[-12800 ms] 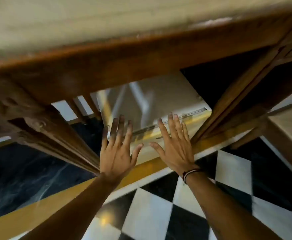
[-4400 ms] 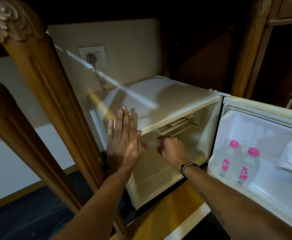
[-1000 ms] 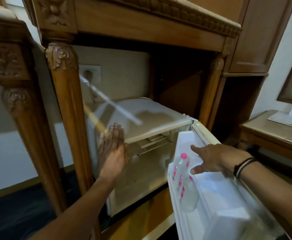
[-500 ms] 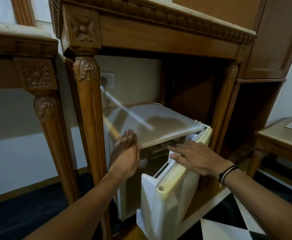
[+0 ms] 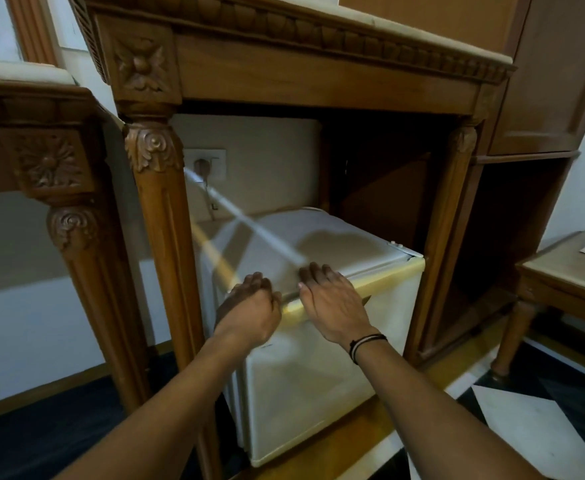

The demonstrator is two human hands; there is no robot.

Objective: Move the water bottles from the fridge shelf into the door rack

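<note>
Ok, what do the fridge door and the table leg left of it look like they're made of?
Fridge door: looks like smooth painted metal or plastic, off-white, with a yellowed top edge; which of the two, I cannot tell. Table leg: varnished brown wood, judging by its carved scrollwork, fluting and glossy sheen.

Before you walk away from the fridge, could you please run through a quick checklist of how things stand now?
1. White mini fridge door flush with the cabinet: ok, no gap shows.
2. Left hand empty: ok, nothing in it.
3. Right hand empty: ok, flat on the door's top edge.
4. Pink-capped water bottles in the door rack: cannot tell, door hides them.
5. Plug in the wall socket: ok, seated.
</note>
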